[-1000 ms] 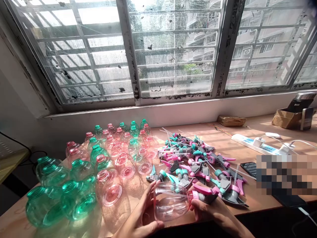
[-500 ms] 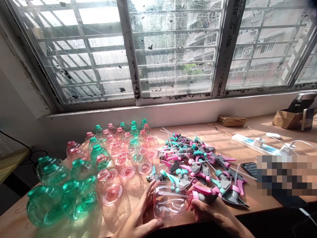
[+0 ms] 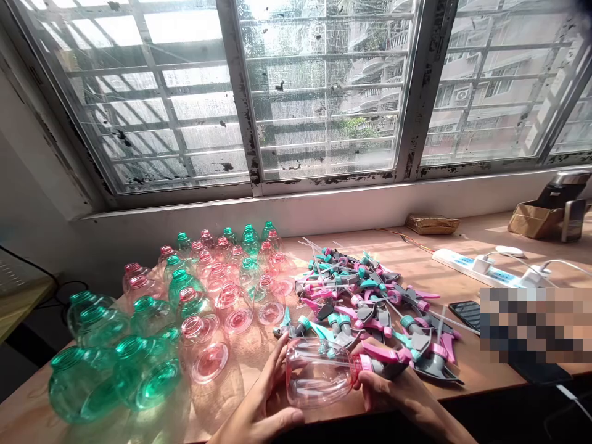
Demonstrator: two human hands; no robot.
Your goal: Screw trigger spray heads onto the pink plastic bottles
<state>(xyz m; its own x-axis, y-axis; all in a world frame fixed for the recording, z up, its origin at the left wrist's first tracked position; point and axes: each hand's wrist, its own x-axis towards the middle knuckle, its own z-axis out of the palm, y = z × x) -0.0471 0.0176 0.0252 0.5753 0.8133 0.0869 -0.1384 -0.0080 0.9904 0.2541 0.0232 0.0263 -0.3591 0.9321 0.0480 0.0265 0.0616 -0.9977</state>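
A clear pink spray bottle (image 3: 319, 379) lies sideways between my hands above the table's front edge, its neck pointing right. In its neck sits a pink and grey trigger sprayer (image 3: 383, 357), and the dip tube runs inside the bottle. My left hand (image 3: 272, 394) cups the base end, thumb below and fingers behind. At the neck, my right hand (image 3: 379, 388) closes its thumb and fingers around the sprayer's collar; some of those fingers are hidden. Behind the bottle is a pile of loose trigger sprayers (image 3: 345, 324) in pink, teal and grey.
Open-necked green bottles (image 3: 83, 385) and pink bottles (image 3: 206, 351) stand crowded on the left of the table. To the right lie a white power strip (image 3: 476, 268) with plugs, a phone (image 3: 465, 316) and a brown paper packet (image 3: 432, 224). Windows line the back wall.
The bottle and both hands hold nearly the same place. The sprayer at the neck has shifted very slightly to the right.
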